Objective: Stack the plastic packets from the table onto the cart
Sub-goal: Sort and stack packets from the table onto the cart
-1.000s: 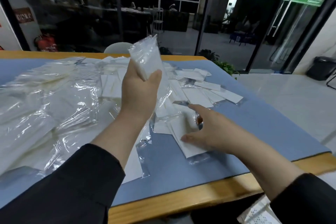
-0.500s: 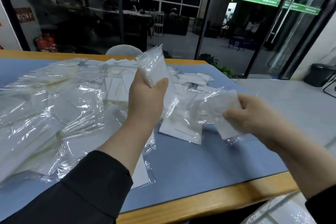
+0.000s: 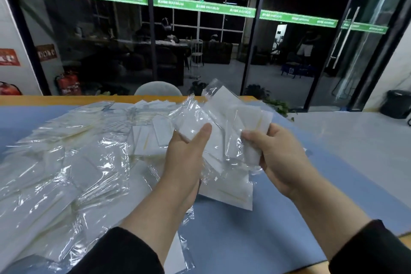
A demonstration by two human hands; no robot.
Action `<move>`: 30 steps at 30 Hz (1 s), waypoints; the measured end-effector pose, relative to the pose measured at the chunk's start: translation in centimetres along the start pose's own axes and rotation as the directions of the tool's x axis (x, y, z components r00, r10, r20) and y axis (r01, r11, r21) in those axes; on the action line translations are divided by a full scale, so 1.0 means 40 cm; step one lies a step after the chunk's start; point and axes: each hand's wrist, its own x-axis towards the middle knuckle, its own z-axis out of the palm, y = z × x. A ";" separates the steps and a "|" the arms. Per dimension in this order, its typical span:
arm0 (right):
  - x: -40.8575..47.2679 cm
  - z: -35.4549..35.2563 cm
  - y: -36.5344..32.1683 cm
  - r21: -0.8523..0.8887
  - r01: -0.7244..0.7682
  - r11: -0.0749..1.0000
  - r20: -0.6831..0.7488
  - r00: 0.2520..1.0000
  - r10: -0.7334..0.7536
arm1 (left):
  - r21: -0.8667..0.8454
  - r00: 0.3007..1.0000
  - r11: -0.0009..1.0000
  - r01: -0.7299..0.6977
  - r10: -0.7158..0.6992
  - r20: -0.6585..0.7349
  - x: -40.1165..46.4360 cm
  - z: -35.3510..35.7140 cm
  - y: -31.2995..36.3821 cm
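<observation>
Above blue table (image 3: 233, 236), before dark glass wall (image 3: 100, 40), clear crinkled packets (image 3: 224, 118) are being gripped by left hand (image 3: 185, 155) and right hand (image 3: 280, 155).

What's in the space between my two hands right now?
In the head view, clear plastic packets with white inserts fill that stretch. The left hand grips them from one side, the right hand from the other, above the blue table.

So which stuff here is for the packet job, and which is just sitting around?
For the job:
left hand
right hand
held packets
packets on the table

Just around:
fire extinguisher
white chair
black bin
plants
</observation>
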 end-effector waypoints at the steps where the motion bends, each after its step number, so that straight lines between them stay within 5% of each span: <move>1: 0.002 0.008 0.008 -0.048 -0.011 0.999 0.028 1.000 0.012 | -0.017 1.000 1.000 0.002 -0.002 -0.004 0.003 0.000 0.000; 7: 0.007 0.009 0.021 -0.295 0.026 0.955 0.210 0.977 0.038 | -0.051 0.997 0.998 0.048 -0.051 -0.063 0.026 -0.015 -0.009; 14: 0.022 -0.021 0.004 -0.117 0.021 0.993 0.141 0.990 -0.005 | -0.023 0.990 0.998 0.061 -0.063 -0.123 0.036 -0.023 -0.009; 23: 0.007 -0.009 0.010 -0.404 0.060 0.913 0.324 0.943 0.081 | -0.090 0.996 0.994 0.055 -0.061 -0.058 0.023 -0.011 0.001; 30: 0.022 -0.055 0.001 -0.312 0.111 0.944 0.115 0.990 -0.078 | -0.036 0.967 0.999 -0.008 -0.002 -0.256 0.039 -0.036 0.004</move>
